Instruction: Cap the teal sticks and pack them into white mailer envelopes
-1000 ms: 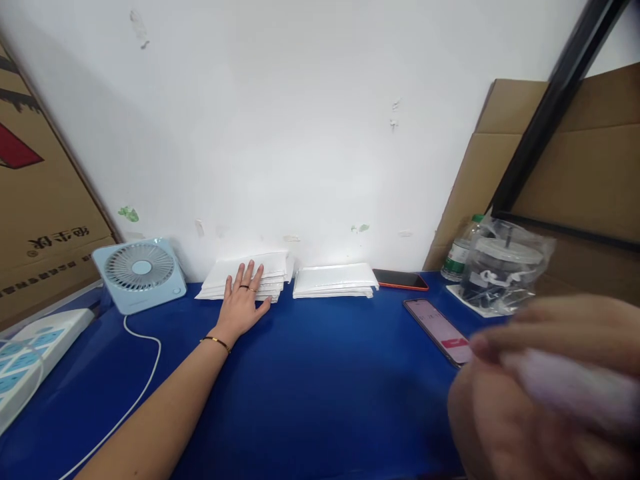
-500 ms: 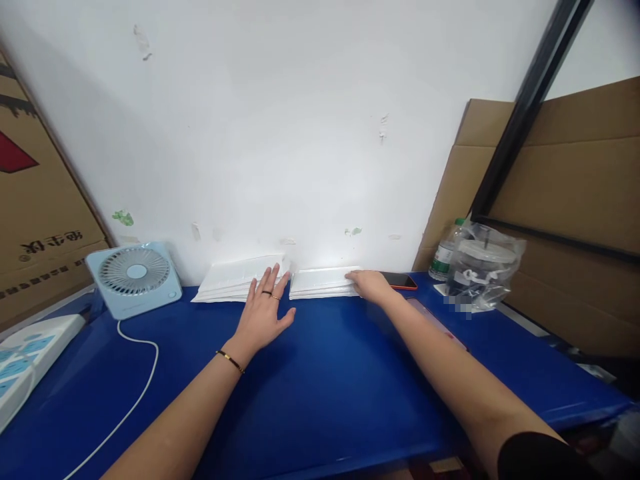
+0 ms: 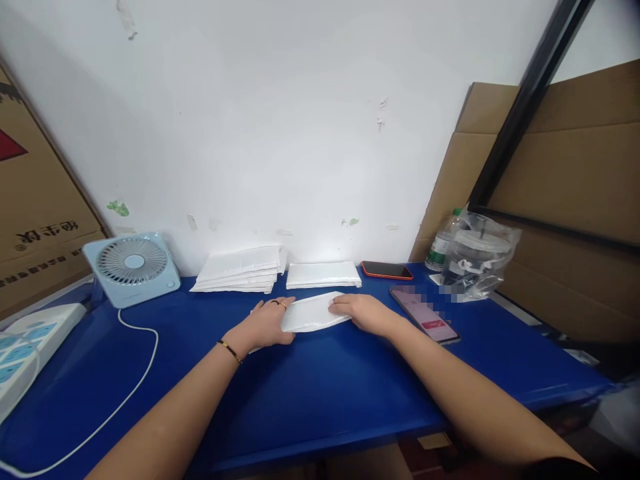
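Observation:
Just in front of the stacks, a white padded envelope [image 3: 313, 313] is held over the blue table, slightly bowed. At its left end my left hand [image 3: 267, 325], with rings and a bracelet, grips it; part of the envelope is hidden under this hand. My right hand [image 3: 367, 313] pinches the right end, fingers on the top face and thumb out of sight. Behind, against the wall, lie a taller stack of white envelopes [image 3: 237, 270] on the left and a lower stack of white envelopes [image 3: 324, 274] on the right.
A light-blue fan [image 3: 133, 267] with a white cable and a power strip [image 3: 35, 353] occupy the left. To the right are a red-edged phone [image 3: 387, 270], a second phone [image 3: 425, 317], a bottle [image 3: 440, 247] and a bagged cup [image 3: 477, 260]. Cardboard [image 3: 575, 147] flanks the blue table [image 3: 320, 407].
An envelope has come off the right stack and toward me, and both hands now hold it. My left hand, earlier spread at the left stack, has closed. The view has shifted slightly.

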{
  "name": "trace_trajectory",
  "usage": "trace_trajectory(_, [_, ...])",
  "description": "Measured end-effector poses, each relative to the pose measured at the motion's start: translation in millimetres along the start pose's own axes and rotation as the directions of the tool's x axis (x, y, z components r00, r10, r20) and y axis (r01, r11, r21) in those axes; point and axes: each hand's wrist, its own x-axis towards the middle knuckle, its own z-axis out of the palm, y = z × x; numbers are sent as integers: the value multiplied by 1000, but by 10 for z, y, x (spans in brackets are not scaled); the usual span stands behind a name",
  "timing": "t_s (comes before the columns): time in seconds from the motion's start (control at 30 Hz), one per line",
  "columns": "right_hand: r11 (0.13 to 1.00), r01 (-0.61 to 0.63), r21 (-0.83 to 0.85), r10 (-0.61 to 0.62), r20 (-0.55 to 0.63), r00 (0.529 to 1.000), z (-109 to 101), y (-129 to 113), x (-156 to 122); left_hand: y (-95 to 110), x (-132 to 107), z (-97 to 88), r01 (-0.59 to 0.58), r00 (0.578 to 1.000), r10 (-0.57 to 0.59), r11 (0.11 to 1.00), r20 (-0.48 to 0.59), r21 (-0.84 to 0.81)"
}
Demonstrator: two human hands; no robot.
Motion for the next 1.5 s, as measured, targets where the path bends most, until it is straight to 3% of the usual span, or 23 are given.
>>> trace_trajectory(0.17, [984, -176, 8, 176, 32, 984, -11, 296, -75, 22, -55, -224, -14, 999, 13, 1000, 37, 22])
trace_trajectory(0.33, [954, -300, 29, 300, -10, 954, -35, 407, -161, 133, -138, -548, 6, 992, -21, 993, 127, 117])
trace_trajectory(0.5, [952, -299, 60, 300, -13, 954, -44, 422, -186, 342, -180, -939, 5, 973, -61, 969, 221, 249])
trace_trajectory(0.7, [958, -279, 68, 279, 13, 960, -28, 426, -190, 640, -186, -1280, 66, 956, -166, 925, 242, 373])
trace_trajectory(1.07, [953, -283, 112, 282, 26, 959, -77, 413, -201, 800, -192, -1516, 110, 944, -242, 872, 225, 477])
trace_trajectory(1.37, [954, -230, 192, 232, 10, 973, -35, 410, -195, 592, -377, -1619, 169, 937, -289, 867, 195, 469])
trace_trajectory(1.5, [955, -227, 189, 230, 7, 973, -36, 415, -203, 466, -477, -1691, 241, 938, -317, 888, 141, 392])
